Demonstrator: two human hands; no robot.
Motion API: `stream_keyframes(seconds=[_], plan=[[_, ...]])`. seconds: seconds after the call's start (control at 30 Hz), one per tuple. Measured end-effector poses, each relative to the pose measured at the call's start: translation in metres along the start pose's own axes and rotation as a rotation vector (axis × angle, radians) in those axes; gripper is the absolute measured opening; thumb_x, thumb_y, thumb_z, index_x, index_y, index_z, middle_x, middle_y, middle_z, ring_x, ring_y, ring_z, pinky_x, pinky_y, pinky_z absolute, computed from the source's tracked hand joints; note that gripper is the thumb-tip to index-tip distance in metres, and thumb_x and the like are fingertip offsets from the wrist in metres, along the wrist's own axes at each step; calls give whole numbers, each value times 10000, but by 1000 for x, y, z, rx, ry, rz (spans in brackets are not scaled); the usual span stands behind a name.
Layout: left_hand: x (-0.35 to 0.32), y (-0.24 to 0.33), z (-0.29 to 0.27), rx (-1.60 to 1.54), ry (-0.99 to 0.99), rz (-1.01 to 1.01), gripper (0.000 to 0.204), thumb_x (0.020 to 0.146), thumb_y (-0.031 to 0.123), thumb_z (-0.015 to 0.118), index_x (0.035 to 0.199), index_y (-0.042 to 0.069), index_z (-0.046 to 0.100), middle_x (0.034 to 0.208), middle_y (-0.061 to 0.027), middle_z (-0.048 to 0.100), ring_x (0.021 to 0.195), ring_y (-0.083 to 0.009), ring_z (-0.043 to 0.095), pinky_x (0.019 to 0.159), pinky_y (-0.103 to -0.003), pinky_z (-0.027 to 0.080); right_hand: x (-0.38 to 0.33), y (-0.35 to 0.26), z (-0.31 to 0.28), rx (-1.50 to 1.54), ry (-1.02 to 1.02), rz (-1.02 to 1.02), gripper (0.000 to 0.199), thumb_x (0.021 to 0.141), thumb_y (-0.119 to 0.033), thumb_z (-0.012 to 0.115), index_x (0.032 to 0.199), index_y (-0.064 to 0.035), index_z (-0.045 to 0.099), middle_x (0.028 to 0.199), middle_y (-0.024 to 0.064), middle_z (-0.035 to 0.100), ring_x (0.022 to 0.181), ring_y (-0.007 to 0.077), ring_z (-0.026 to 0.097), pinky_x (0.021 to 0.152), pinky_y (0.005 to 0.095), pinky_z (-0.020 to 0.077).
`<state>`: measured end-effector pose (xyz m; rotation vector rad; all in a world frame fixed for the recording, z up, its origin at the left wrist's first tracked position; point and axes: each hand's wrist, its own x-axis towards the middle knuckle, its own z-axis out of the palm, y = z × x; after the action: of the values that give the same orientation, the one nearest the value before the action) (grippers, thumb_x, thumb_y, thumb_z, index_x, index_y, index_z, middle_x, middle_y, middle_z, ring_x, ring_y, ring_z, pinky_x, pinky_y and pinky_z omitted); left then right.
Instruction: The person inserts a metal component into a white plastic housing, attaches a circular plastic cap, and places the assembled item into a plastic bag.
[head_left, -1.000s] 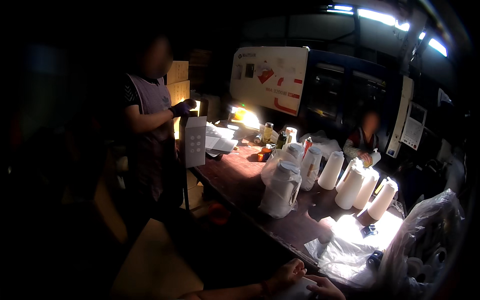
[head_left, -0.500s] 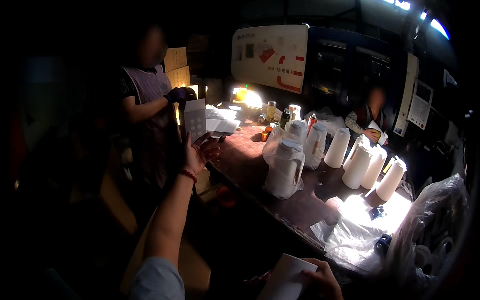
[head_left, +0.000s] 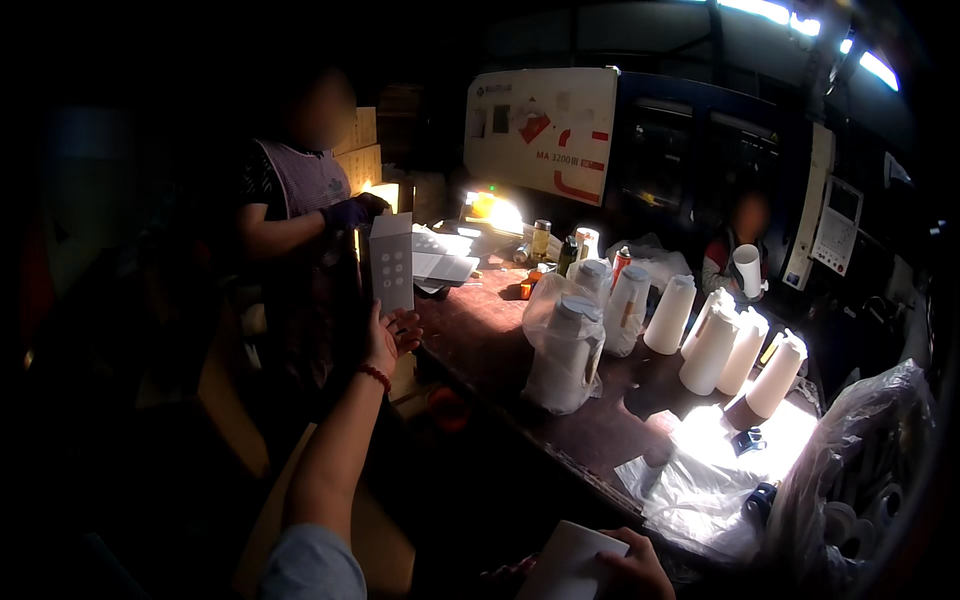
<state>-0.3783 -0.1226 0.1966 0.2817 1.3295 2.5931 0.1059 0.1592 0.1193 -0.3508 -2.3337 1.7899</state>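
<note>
My left arm, with a red beaded bracelet, reaches forward from the lower edge. The left hand (head_left: 388,340) is at the lower end of a tall white carton (head_left: 392,260) with round grey marks. Its thumb and fingers are around the carton's bottom, and the carton stands upright. Low in the view, my right hand (head_left: 640,566) grips a smooth white flat-sided object (head_left: 572,562), its thumb on the near face. The object's lower part is out of view. Dark, blurred finger-like shapes show at its left side; whose they are I cannot tell.
A gloved co-worker (head_left: 305,195) stands beyond the carton; another (head_left: 735,255) holds a white cylinder (head_left: 748,268). Several white jugs (head_left: 712,350) and bagged jugs (head_left: 563,355) stand on the dark red table (head_left: 470,330). Plastic film (head_left: 700,490) lies at right; cardboard boxes (head_left: 360,150) are stacked behind.
The carton sits slightly lower, with my left hand still at its bottom. The right-hand co-worker's white piece has been raised and turned. The whole view has shifted a little.
</note>
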Motion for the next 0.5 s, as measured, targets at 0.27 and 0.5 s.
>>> stream_keyframes(seconds=[0.27,0.5], plan=[[-7,-4,5,76,20,-39,623,911,634,379,1125,71,539,1006,-99,676,778,-239,664,637,-381,527,-3,-4,2,22,14,-12,435,775,-159,700,1161,11,594,990,108,657,900,189,601,785,342,508],[-11,-2,5,137,71,-34,602,889,650,397,1089,104,550,955,-68,675,731,-214,651,626,-364,493,-3,-7,3,-12,9,-49,437,773,-163,690,1162,12,595,991,107,656,901,186,598,785,340,505]])
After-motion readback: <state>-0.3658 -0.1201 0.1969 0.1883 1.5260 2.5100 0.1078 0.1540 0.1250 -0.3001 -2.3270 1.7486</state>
